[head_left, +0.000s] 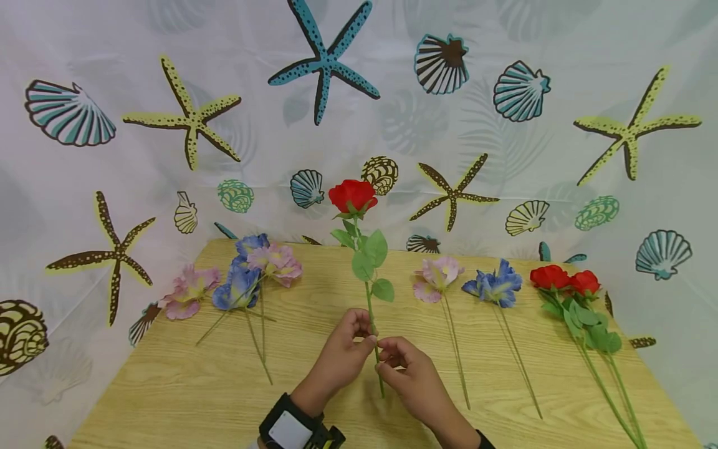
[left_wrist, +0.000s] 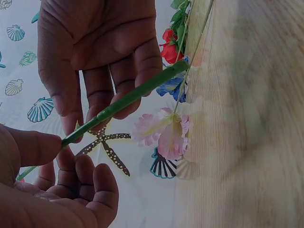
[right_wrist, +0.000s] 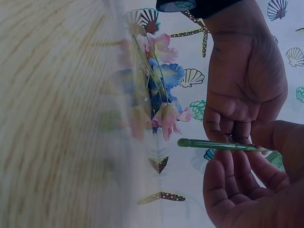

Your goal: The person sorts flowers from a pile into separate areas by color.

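Observation:
A red artificial rose (head_left: 353, 197) with green leaves stands nearly upright in front of me, its stem held over the table. My left hand (head_left: 343, 352) pinches the lower stem (left_wrist: 137, 92) between thumb and fingers. Just below, my right hand (head_left: 412, 377) has its thumb and index finger at the same stem, with the other fingers curled. The two hands' fingertips meet close together in the head view. Below them the bare green stem end (right_wrist: 183, 142) sticks out.
On the wooden table (head_left: 168, 393), pink flowers (head_left: 187, 293) and blue flowers (head_left: 238, 287) lie at left. To the right lie a pink flower (head_left: 437, 277), a blue flower (head_left: 496, 284) and two red roses (head_left: 550, 276). A shell-patterned cloth (head_left: 392, 125) hangs behind.

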### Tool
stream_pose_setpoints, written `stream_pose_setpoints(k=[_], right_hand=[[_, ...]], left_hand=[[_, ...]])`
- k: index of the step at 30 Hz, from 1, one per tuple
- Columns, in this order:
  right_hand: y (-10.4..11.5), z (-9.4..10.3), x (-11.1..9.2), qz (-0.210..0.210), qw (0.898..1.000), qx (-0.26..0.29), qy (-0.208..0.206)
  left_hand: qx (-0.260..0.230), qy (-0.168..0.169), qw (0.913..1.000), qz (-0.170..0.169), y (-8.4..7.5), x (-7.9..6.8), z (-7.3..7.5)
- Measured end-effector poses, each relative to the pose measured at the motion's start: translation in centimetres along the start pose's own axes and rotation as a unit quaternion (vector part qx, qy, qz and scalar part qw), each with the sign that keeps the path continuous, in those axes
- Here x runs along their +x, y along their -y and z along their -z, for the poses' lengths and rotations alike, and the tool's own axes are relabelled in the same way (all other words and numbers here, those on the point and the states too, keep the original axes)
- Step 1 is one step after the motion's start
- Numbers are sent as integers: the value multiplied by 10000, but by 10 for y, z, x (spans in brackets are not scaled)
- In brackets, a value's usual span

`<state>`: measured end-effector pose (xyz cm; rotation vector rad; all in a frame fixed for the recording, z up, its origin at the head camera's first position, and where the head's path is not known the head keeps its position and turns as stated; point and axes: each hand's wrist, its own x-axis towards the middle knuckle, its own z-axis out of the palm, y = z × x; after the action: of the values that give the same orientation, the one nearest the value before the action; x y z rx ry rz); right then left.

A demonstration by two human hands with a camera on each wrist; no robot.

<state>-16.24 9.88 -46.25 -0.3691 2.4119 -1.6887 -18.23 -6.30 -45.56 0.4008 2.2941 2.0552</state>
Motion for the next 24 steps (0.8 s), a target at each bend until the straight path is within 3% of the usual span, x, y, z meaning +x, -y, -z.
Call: stream_pose_setpoints(k=[4,9,17,20,22,24], right_hand=[[-3,1,0,85,9998,-17,157],[-5,5,-1,232,9993,-131,268],[-8,11,1,211,9982,-569,9],[-10,14,2,191,9967,-780,-102],[-11,16,2,139,9961,-863,-147],[-14,19,2,53,9957,-907,-200]], left_hand=[[108,207,9997,21,0,-1,-3],[963,258,9949,-158,2,-2,-6],[2520,-25,9658,-604,9,-7,-5],[3240,-169,9436,-656,13,-8,-1],[3876,-348,9183,-723,14,-9,3],[4536,-577,8857,-801,16,-10,8]])
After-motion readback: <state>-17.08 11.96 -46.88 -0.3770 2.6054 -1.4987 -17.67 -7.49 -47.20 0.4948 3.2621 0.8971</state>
